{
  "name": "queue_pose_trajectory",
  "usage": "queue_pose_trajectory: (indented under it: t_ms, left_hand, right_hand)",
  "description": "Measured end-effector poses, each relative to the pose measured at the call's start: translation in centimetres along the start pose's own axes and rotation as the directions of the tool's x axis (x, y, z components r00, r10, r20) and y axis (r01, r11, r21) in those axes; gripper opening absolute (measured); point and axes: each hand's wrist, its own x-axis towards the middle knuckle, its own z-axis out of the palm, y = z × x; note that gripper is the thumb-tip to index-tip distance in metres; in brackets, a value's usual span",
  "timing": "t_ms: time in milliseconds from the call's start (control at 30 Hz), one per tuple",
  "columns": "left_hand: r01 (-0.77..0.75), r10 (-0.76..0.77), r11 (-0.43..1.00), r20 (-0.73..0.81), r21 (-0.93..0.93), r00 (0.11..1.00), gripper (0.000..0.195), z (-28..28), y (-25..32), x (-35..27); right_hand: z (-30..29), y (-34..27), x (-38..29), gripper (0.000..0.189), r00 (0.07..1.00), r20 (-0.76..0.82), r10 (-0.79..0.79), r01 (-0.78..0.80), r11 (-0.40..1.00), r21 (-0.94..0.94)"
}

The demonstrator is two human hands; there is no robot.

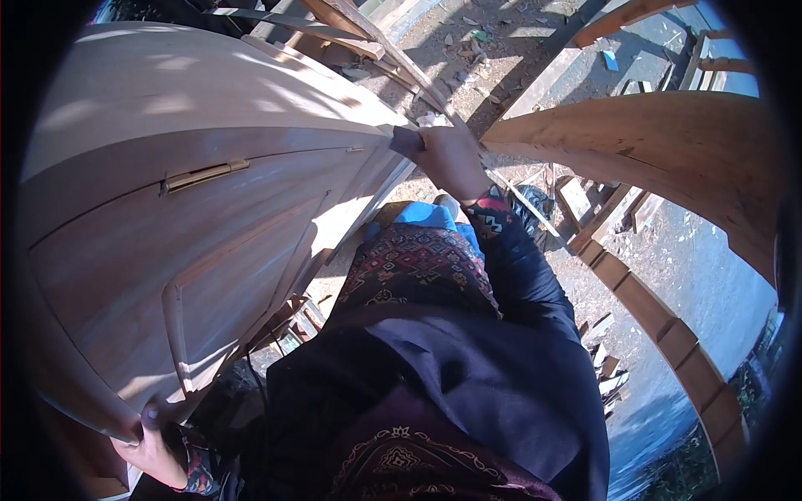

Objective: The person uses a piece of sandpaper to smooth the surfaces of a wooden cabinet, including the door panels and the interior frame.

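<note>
A wooden cabinet (pixel 125 250) with a panelled door (pixel 232 282) and a brass-coloured hinge (pixel 207 177) fills the left side. My right hand (pixel 454 160) is at the cabinet's far corner, pinching a dark folded sheet that looks like sandpaper (pixel 407 141) against the edge. The fingertips there are partly hidden. At the lower left, my left hand (pixel 153 444) grips the cabinet's edge, thumb on the near side and fingers mostly out of sight.
To the right, a broad curved-looking wooden board (pixel 639 131) juts in close to my right arm. A notched wooden frame (pixel 664 332) runs down beyond it. Thin wooden strips (pixel 407 66) cross behind my right hand. Offcuts (pixel 604 369) and a black plastic bag (pixel 532 206) lie on the ground.
</note>
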Motion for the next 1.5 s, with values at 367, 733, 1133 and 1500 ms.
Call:
queue_pose_trajectory:
  t_ms: [367, 733, 1133, 1500]
  left_hand:
    - [-0.002, -0.001, 0.993, 0.027, 0.12, 1.0, 0.049, -2.1, -1.4, -0.6]
    - [0.064, -0.063, 0.992, -0.015, 0.109, 0.998, 0.047, -1.3, 0.1, -0.7]
    - [0.121, -0.116, 0.977, -0.039, 0.174, 0.993, 0.053, -4.6, -2.6, -1.0]
    - [0.128, -0.12, 0.974, -0.05, 0.187, 0.991, 0.055, -3.3, -1.7, -0.7]
  right_hand:
    - [-2.3, -1.3, 4.5, 0.038, 0.982, 0.064, 0.18, -0.191, 0.941, 0.28]
    - [0.4, -1.7, 3.3, 0.043, 0.986, 0.071, 0.154, -0.167, 0.953, 0.255]
    - [1.7, 0.1, 3.5, 0.037, 0.995, -0.008, 0.102, -0.09, 0.915, 0.393]
    - [1.0, 0.3, 3.8, 0.041, 0.994, 0.078, 0.08, -0.103, 0.922, 0.374]
